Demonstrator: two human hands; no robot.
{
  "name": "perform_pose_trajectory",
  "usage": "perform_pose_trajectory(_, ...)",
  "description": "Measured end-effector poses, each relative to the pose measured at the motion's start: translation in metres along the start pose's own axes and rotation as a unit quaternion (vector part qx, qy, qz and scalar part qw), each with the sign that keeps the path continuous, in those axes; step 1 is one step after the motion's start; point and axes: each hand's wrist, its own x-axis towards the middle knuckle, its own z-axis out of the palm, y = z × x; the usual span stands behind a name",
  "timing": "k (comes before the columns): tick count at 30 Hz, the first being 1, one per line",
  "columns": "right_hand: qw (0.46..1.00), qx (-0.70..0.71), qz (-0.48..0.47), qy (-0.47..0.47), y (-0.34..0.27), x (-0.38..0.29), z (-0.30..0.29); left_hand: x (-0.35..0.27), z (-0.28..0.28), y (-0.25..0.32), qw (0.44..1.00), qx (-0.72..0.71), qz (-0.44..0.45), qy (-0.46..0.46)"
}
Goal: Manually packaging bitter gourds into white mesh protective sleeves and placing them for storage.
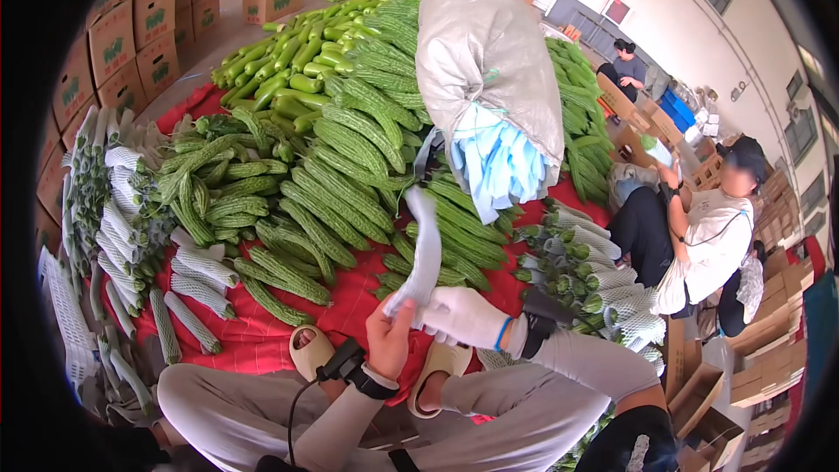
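Observation:
A pale, bluish-white foam net sleeve (425, 252) is held upright over the knees, bent at its top. My bare left hand (388, 334) pinches its lower end between thumb and fingers. My right hand (462, 316), in a white glove with a blue cuff, grips the same end from the right. Beyond it, green bitter melons (344, 203) lie in rows on a red cloth (262, 334). A large grey woven sack (482, 33) lies on the heap, its mouth showing many light-blue sleeves (501, 157).
Net-sleeved melons lie in piles at left (121, 216) and right (609, 275). Light-green long vegetables (295, 59) are heaped behind. Printed cartons (154, 13) stand at the back left. A co-worker (711, 236) sits at right holding a sleeved melon; another person (626, 69) sits farther back.

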Motion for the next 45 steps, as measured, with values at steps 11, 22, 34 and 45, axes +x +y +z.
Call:
perform_pose_trajectory(11,0.845,-0.314,-0.32,0.291,-0.011,0.006,0.008,0.01,-0.018,0.008,0.993,-0.007,-0.052,0.104)
perform_pose_trajectory(22,0.984,0.087,-0.149,0.047,0.005,0.012,0.019,0.002,-0.021,0.0,0.996,-0.078,-0.015,0.031)
perform_pose_trajectory(34,0.996,0.069,-0.053,0.033,0.019,0.013,0.007,0.002,-0.022,-0.017,0.994,-0.045,-0.099,-0.02)
perform_pose_trajectory(45,0.93,-0.189,-0.204,0.239,0.038,0.019,0.005,0.001,-0.028,-0.048,0.987,0.021,-0.157,0.007)
